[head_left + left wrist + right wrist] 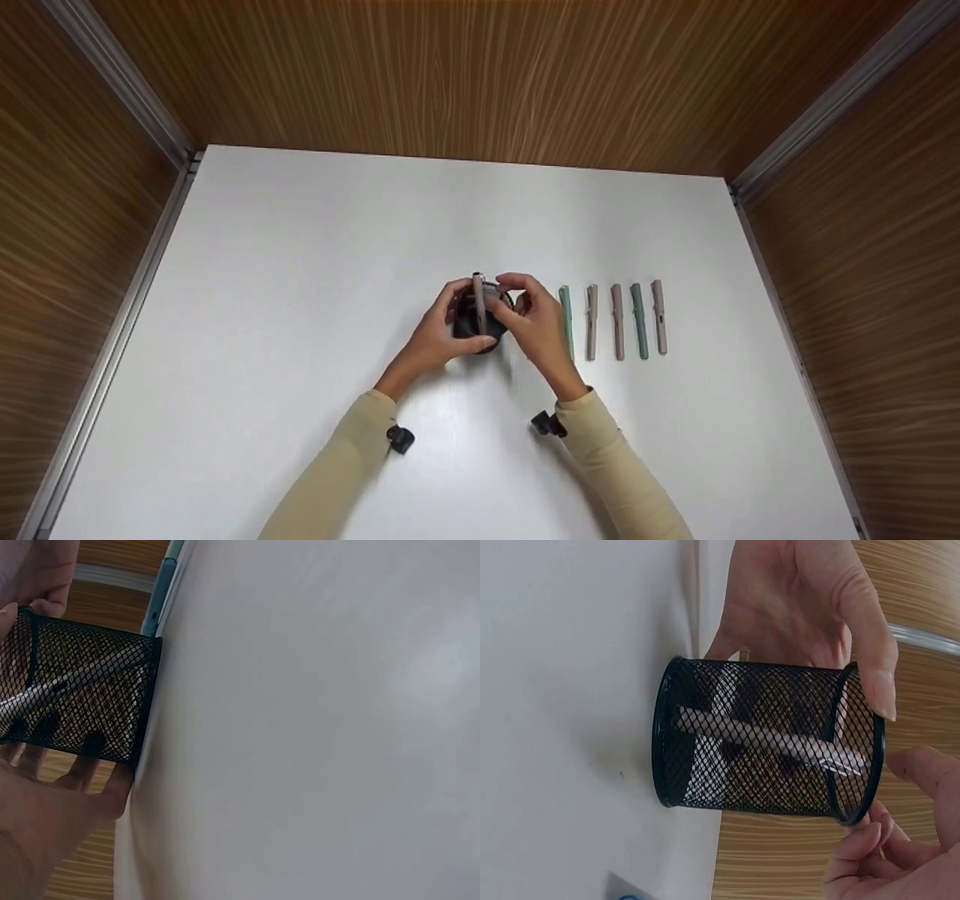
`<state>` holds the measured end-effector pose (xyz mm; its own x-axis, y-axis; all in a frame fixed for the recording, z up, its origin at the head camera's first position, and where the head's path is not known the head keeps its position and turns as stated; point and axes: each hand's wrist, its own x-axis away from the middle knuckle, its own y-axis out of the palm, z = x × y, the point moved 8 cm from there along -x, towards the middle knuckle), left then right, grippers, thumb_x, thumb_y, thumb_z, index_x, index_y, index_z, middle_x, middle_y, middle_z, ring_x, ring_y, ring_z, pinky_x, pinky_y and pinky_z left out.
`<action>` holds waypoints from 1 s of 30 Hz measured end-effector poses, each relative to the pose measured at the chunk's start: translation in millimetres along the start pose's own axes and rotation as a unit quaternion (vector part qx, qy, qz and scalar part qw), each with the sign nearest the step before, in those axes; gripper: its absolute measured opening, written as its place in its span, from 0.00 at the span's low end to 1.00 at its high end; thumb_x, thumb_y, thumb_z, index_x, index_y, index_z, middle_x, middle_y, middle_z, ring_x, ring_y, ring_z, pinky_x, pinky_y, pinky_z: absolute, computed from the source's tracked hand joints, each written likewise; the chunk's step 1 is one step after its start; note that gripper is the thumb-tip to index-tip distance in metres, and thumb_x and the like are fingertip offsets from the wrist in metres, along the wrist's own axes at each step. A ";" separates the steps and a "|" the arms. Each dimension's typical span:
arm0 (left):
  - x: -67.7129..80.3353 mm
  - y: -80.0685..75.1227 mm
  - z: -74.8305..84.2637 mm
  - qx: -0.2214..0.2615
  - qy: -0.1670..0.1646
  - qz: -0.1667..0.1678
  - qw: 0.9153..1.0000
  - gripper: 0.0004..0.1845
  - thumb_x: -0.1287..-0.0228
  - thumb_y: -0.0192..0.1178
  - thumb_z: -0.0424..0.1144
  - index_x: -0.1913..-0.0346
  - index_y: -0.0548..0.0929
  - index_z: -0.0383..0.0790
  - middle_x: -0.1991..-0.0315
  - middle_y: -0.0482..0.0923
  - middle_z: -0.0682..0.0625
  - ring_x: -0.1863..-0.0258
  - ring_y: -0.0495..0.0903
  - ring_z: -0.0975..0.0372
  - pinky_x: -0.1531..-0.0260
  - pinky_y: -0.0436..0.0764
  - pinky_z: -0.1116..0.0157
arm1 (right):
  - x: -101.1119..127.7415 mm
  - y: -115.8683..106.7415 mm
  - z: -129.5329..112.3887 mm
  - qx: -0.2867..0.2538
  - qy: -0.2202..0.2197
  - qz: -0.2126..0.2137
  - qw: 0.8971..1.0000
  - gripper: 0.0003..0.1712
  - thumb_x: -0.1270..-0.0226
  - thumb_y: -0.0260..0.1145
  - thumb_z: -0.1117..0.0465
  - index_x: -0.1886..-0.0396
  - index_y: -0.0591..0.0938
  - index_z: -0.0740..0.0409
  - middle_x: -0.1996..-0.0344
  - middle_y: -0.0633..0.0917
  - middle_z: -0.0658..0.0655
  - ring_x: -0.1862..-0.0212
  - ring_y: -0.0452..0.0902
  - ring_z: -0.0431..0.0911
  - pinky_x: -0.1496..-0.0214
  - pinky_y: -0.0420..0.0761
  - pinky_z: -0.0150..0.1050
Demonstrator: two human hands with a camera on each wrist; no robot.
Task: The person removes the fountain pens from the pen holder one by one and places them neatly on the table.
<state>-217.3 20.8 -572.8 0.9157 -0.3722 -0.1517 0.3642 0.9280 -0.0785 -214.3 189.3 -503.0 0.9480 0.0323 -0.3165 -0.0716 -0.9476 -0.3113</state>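
Note:
My left hand (439, 330) grips a black mesh pen holder (466, 324), its thumb on the near side and its fingers round the far side. The holder stands upright on the white table. One pinkish-beige pen (757, 736) leans inside it, its top end rising to the rim in the head view. At the right of the rim is my right hand (544, 326), its thumb and forefinger apart and the other fingers bent. In the right wrist view, nothing lies between this thumb and forefinger, and the fingertips (859, 840) are right at the rim.
Right of the holder lies a row of several capped pens: a green pen (566, 315) partly behind my right wrist, a beige pen (592, 322), another beige pen (618, 322), a darker green pen (640, 322) and a beige pen (659, 319). Wood-grain panels (450, 75) enclose the table.

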 end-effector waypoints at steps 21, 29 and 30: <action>-1.6 -0.2 1.3 -0.020 0.008 -0.003 1.000 0.49 0.37 0.82 0.43 0.18 0.66 0.47 0.23 0.70 0.49 0.25 0.70 0.58 0.26 0.68 0.54 | -7.4 20.5 -5.6 0.163 -0.031 0.074 0.983 0.13 0.35 0.85 0.57 0.54 0.92 0.55 0.63 0.87 0.51 0.61 0.83 0.48 0.57 0.79 0.47; -1.0 0.2 -0.6 -0.007 0.006 -0.004 1.000 0.49 0.37 0.82 0.40 0.18 0.65 0.45 0.22 0.69 0.46 0.23 0.68 0.55 0.24 0.66 0.51 | -9.4 25.9 -6.5 0.212 -0.019 0.074 0.974 0.10 0.32 0.83 0.54 0.61 0.92 0.54 0.67 0.83 0.53 0.65 0.79 0.48 0.62 0.79 0.47; -0.9 0.2 -0.6 -0.005 0.007 -0.005 1.000 0.49 0.37 0.82 0.39 0.17 0.65 0.45 0.22 0.68 0.45 0.23 0.68 0.54 0.24 0.66 0.50 | -9.4 26.4 -6.7 0.216 -0.021 0.073 0.974 0.10 0.32 0.82 0.54 0.61 0.92 0.54 0.67 0.83 0.53 0.66 0.78 0.47 0.62 0.79 0.47</action>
<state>-218.1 21.3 -573.3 0.9098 -0.3810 -0.1648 0.3709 0.9244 -0.0893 -223.0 161.8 -502.3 0.9051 -0.0721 -0.4190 -0.3373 -0.7219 -0.6043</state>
